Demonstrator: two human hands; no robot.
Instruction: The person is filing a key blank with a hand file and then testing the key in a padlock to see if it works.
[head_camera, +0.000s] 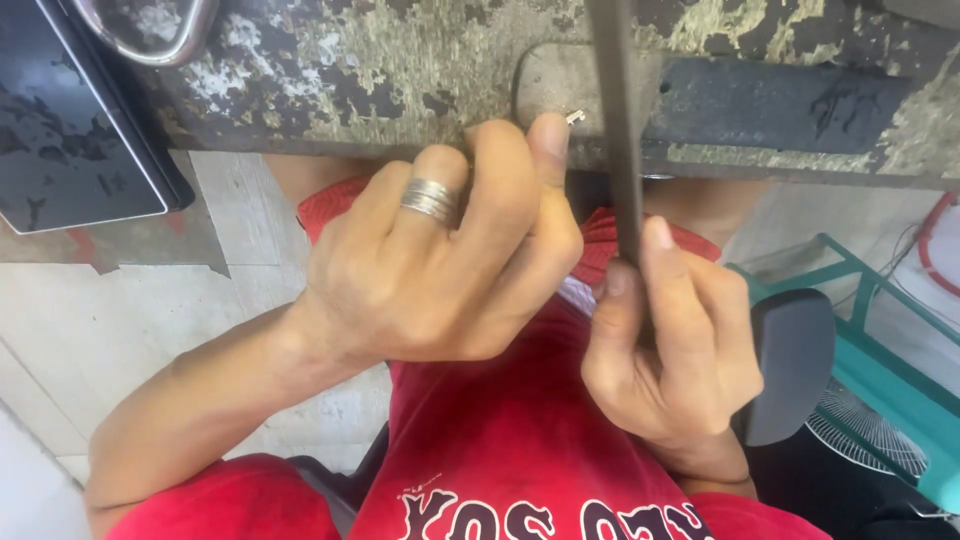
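A small silvery metal piece is pinched against the worn workbench's near edge by the left hand; a long dark flat file is gripped by the right hand. Filing seems underway; a steady stroke is needed.

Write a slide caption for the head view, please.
Left hand presses a small metal piece on the worn bench; right hand grips a file.

Single head-worn view, straight down, close over the worn bench edge.
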